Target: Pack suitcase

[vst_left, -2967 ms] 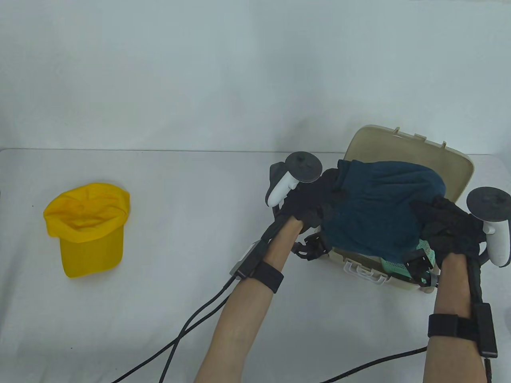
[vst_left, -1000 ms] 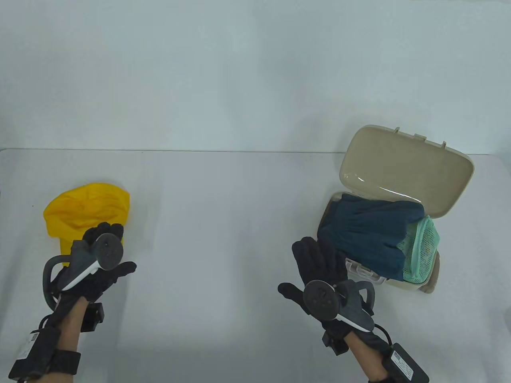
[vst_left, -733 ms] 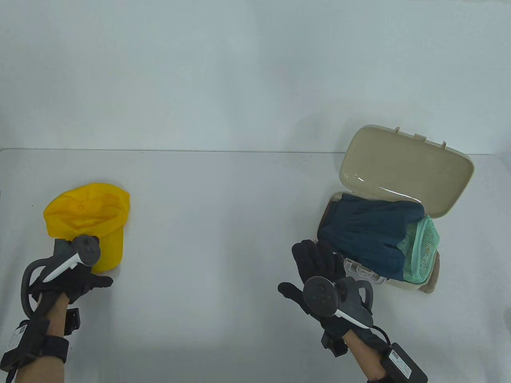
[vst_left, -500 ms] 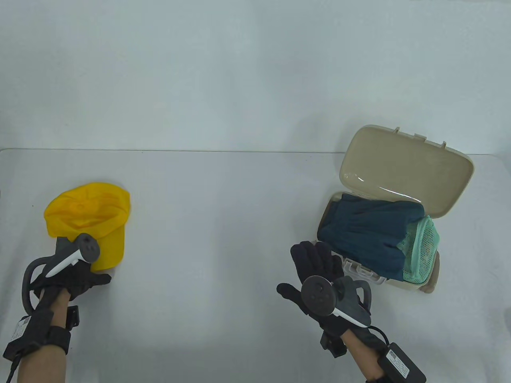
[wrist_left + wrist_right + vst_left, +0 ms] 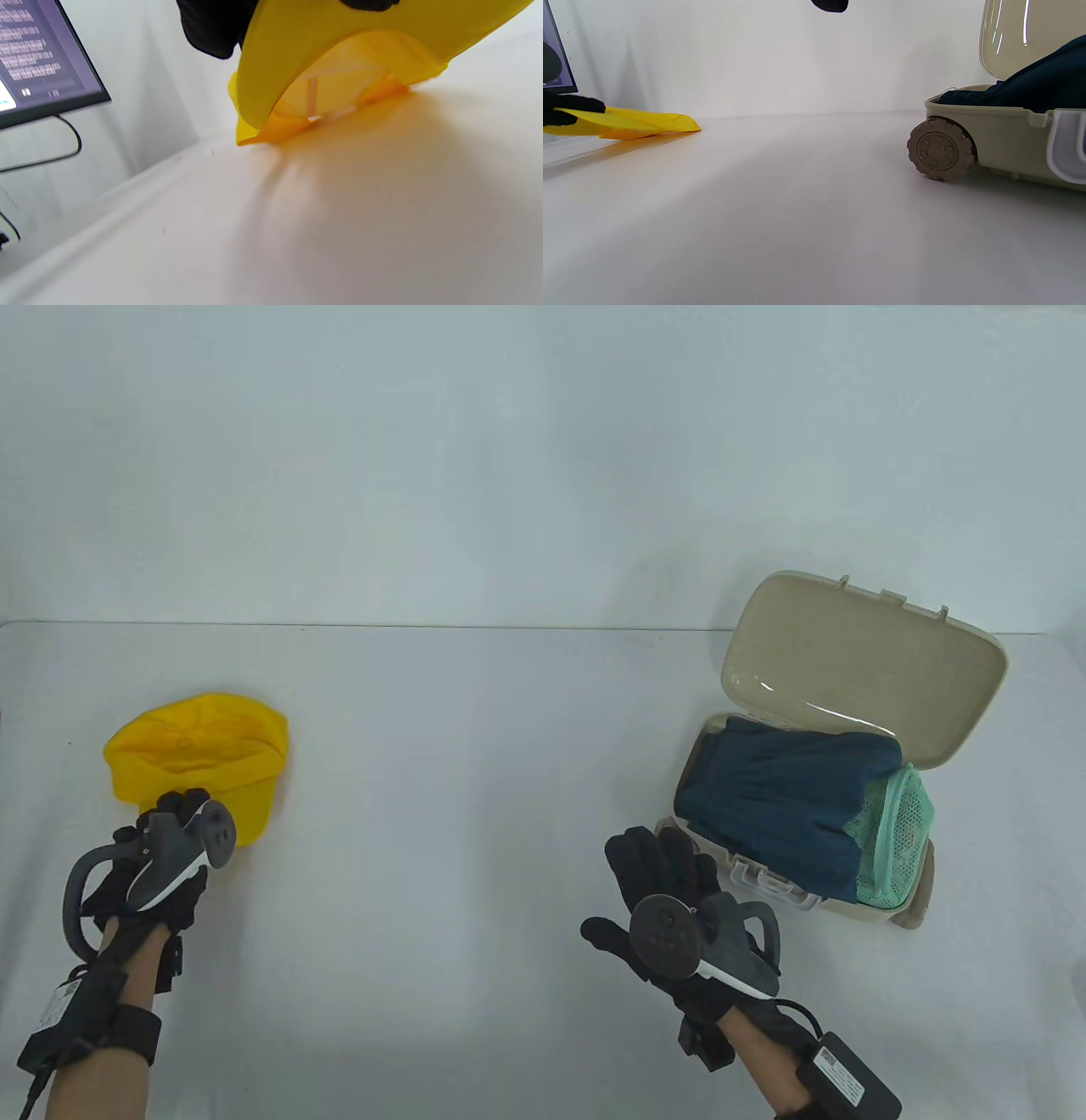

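Observation:
A yellow cap [image 5: 204,751] lies at the table's left. My left hand [image 5: 174,836] grips its brim and lifts that end off the table; the left wrist view shows the brim [image 5: 339,46] raised, with the cap's far end still on the surface. A small beige suitcase [image 5: 891,909] stands open at the right, lid [image 5: 857,666] up, holding a dark blue garment [image 5: 785,802] and a green mesh pouch [image 5: 904,836]. My right hand [image 5: 653,869] is open and empty, fingers spread, just left of the suitcase's front corner. The suitcase wheel [image 5: 941,149] shows in the right wrist view.
A monitor [image 5: 38,59] with a cable stands beyond the table's left end. The white table [image 5: 475,780] stretches between the cap and the suitcase. The cap also shows far left in the right wrist view [image 5: 628,123].
Both hands left the blue garment in the suitcase. My left hand went to the cap, closed on its brim and raised it, shifting the cap slightly right. My right hand drifted slightly left, staying open.

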Demonstrator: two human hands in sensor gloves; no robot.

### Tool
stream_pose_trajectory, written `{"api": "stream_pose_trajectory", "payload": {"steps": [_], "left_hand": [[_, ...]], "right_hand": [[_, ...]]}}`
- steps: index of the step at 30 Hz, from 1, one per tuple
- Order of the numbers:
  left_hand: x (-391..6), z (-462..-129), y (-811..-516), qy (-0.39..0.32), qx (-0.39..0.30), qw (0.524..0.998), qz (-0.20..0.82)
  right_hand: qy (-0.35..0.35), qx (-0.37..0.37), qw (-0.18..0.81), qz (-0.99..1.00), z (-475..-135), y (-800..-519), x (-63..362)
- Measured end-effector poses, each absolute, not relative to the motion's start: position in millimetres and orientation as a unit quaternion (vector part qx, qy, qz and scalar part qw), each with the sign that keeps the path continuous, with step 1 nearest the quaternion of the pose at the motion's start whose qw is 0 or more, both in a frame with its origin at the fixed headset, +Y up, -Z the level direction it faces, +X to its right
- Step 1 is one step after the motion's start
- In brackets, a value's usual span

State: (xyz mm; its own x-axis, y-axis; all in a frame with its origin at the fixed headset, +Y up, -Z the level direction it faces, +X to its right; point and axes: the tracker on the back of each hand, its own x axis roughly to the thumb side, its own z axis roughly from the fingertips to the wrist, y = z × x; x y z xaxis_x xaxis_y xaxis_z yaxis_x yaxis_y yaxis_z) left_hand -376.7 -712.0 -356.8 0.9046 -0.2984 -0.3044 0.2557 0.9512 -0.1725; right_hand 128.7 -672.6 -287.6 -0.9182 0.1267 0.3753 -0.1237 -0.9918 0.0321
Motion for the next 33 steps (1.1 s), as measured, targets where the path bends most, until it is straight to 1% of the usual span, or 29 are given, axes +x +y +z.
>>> {"api": "stream_pose_trajectory", "payload": {"steps": [4,8,9,10,11,14,17,21,24,30,33], "left_hand": [[-353,-344,-673,0.138,-0.003,0.986,-0.096],[-318,-327,-641,0.091,0.052,0.990,-0.097],[-315,-326,-640,0.088,0.055,0.990,-0.096],[-294,-318,-629,0.062,0.082,0.991,-0.091],[-282,-313,-624,0.048,0.096,0.990,-0.096],[-253,-304,-616,0.013,0.117,0.988,-0.098],[-228,-298,-616,-0.024,0.130,0.988,-0.081],[-196,-290,-622,-0.068,0.134,0.988,-0.042],[-177,-286,-629,-0.091,0.141,0.985,-0.041],[-170,-285,-643,-0.116,0.139,0.982,-0.048],[-171,-284,-644,-0.119,0.139,0.982,-0.049]], "right_hand": [[0.001,0.199,0.068,0.978,-286,-670,128],[-0.006,0.202,0.065,0.977,-284,-669,128],[-0.007,0.203,0.065,0.977,-284,-669,128],[-0.006,0.204,0.066,0.977,-284,-669,127],[-0.005,0.204,0.068,0.977,-284,-669,128],[-0.008,0.201,0.069,0.977,-284,-669,129],[-0.013,0.194,0.069,0.979,-285,-667,132],[-0.019,0.184,0.068,0.980,-286,-665,136],[-0.021,0.180,0.071,0.981,-287,-664,138],[-0.023,0.170,0.068,0.983,-289,-664,141],[-0.022,0.168,0.078,0.982,-292,-659,141]]}}
